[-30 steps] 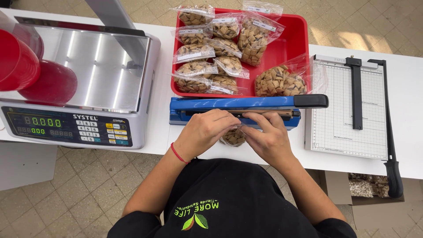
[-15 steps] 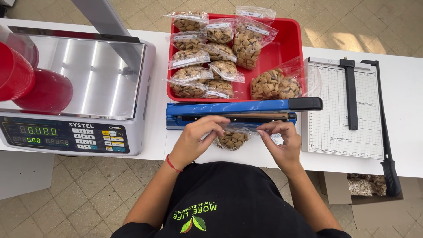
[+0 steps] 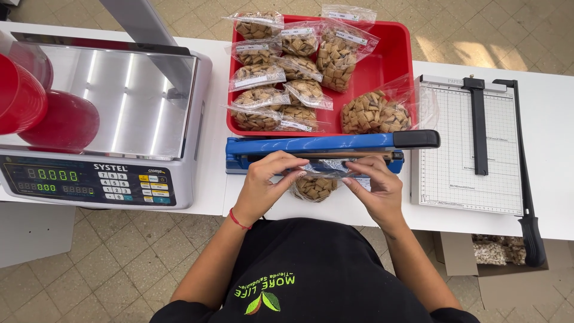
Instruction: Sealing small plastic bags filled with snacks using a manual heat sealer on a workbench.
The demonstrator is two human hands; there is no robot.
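My left hand (image 3: 263, 182) and my right hand (image 3: 378, 190) both pinch the open top of a small clear bag of brown cereal squares (image 3: 314, 186). The bag's mouth lies between the jaws of a blue heat sealer (image 3: 323, 145) with a black handle, its arm raised slightly. The bag's filled part hangs toward me over the white table's (image 3: 550, 107) front edge. A red cord bracelet is on my left wrist.
A red tray (image 3: 394, 60) behind the sealer holds several sealed cereal bags. A digital scale (image 3: 101, 131) with a steel pan stands at left, red bowls (image 3: 36, 113) beside it. A paper cutter (image 3: 472, 149) lies at right. A cardboard box (image 3: 496, 257) sits below.
The sealer arm has lifted off the bag's top. My hands have spread apart along the bag's mouth and hold it stretched under the bar.
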